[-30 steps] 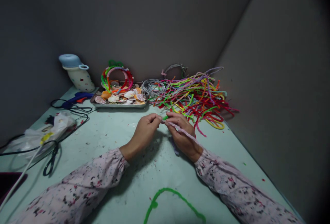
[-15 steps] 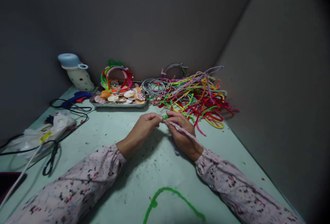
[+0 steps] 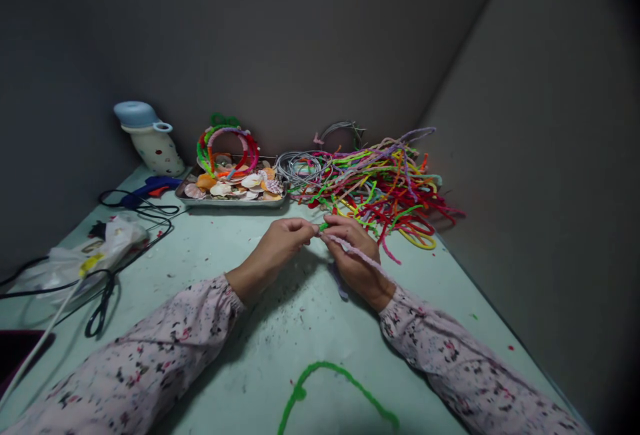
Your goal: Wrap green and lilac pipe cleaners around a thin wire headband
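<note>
A pale pink pipe cleaner (image 3: 361, 254) runs from the meeting fingertips back across my right hand (image 3: 356, 263), whose thumb and fingers pinch it. A short green fuzzy piece (image 3: 323, 226) shows at the same spot. My left hand (image 3: 283, 243) is closed, thumb against forefinger, at the work's left end; its grip hides most of what it pinches. Below my right hand a lilac piece (image 3: 341, 283) is partly visible near the table. Closer to me lies a bent green pipe cleaner (image 3: 345, 373), cut off by the lower frame edge.
Behind my hands, a metal tray (image 3: 233, 203) holds seashells and colourful wrapped hoops. Grey wire coils (image 3: 303, 168) and a heap of pipe cleaners (image 3: 385, 181) stand to its right. At left are a bottle (image 3: 153, 141), a blue tool (image 3: 150, 188), a plastic bag (image 3: 120, 235) and black cables (image 3: 103, 301).
Both hands keep their pinch in nearly the same place. Only a very slight shift of the whole view shows.
</note>
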### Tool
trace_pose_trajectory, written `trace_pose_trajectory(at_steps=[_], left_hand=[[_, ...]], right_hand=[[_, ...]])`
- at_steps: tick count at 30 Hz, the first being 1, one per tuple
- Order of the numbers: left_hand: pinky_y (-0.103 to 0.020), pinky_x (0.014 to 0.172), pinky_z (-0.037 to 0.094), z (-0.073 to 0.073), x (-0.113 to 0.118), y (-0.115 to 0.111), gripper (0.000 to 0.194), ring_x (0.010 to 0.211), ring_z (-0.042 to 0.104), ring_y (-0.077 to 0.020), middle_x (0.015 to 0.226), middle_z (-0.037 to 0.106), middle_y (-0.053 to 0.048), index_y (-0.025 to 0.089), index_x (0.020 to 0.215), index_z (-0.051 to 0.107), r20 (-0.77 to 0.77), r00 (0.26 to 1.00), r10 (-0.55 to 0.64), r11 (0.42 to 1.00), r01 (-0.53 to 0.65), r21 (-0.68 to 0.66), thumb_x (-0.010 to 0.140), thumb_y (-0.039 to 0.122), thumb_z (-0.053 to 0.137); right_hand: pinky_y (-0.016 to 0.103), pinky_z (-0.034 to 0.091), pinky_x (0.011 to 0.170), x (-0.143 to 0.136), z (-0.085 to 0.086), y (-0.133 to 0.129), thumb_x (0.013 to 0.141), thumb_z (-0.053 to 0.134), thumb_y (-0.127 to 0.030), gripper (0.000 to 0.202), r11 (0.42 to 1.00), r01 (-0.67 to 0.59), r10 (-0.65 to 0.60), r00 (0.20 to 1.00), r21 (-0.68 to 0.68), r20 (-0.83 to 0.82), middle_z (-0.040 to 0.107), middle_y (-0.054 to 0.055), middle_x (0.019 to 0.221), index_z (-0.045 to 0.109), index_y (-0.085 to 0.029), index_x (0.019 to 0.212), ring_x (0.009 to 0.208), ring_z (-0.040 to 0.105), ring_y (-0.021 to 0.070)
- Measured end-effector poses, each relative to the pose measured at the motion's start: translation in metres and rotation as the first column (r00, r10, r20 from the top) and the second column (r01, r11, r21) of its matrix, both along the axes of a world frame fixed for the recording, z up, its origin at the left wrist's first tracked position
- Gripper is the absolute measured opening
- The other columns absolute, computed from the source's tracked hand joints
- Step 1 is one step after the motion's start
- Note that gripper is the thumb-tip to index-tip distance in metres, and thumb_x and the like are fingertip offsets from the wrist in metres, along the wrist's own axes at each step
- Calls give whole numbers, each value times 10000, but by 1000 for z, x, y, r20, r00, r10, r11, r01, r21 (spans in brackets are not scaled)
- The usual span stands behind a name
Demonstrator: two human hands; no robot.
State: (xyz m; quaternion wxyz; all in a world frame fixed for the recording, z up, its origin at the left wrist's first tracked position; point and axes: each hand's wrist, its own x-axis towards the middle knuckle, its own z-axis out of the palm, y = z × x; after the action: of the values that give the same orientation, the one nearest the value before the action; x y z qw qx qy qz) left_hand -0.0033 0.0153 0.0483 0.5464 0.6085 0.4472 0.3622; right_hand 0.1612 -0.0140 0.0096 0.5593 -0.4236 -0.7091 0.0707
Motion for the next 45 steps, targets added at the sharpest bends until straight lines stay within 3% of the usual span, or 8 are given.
trace_pose_trajectory(at_steps=[4,14,19,26,32,41,45], left_hand=[[-221,524,285,-1,2,0,265,521,370,-85,555,489,47,149,686,642,-22,999,46,999,-46,15,755,401,603],[-217,572,320,-5,5,-4,202,585,416,-91,613,498,42,144,676,585,-83,992,99,973,-80,215,775,319,570],[-229,627,362,-3,5,-5,206,658,472,-117,684,546,21,153,732,603,-137,987,83,954,-39,297,826,314,515],[-236,643,369,-2,3,-4,166,678,481,-128,700,552,17,159,759,602,-147,988,49,957,-5,289,811,286,508],[-237,650,369,-3,2,-5,133,679,484,-122,706,528,18,161,742,588,-257,963,84,906,34,422,822,221,500],[-292,754,379,-2,0,-9,152,787,544,-160,792,591,-17,176,788,636,-424,898,116,822,153,549,852,194,500],[-322,812,366,-2,-1,-7,174,805,556,-166,821,614,-23,181,827,666,-480,871,106,804,209,557,875,210,502]], right_hand=[[380,526,914,0,0,0,876,630,-224,55,1000,-18,18,1000,10,3,693,59,1087,670,-238,912,1048,641,193],[351,524,903,0,1,0,881,628,-220,59,999,-33,33,999,11,19,693,44,1052,668,-237,921,1019,641,175],[373,526,901,1,2,2,898,602,-227,65,1000,-24,23,999,13,45,692,48,1038,663,-242,914,1007,641,184],[378,523,907,4,-1,4,905,594,-242,82,999,-36,34,998,26,49,683,47,1050,665,-251,945,1013,635,186],[370,524,916,6,-1,4,915,576,-240,102,997,-75,72,993,26,90,697,46,996,670,-248,954,1001,643,183],[342,535,863,6,-6,6,914,569,-253,120,991,-129,128,992,-46,-20,702,50,1002,687,-243,935,956,652,176],[287,552,707,4,-8,7,894,597,-312,133,973,-155,134,983,-170,-128,683,40,883,689,-220,867,812,646,164]])
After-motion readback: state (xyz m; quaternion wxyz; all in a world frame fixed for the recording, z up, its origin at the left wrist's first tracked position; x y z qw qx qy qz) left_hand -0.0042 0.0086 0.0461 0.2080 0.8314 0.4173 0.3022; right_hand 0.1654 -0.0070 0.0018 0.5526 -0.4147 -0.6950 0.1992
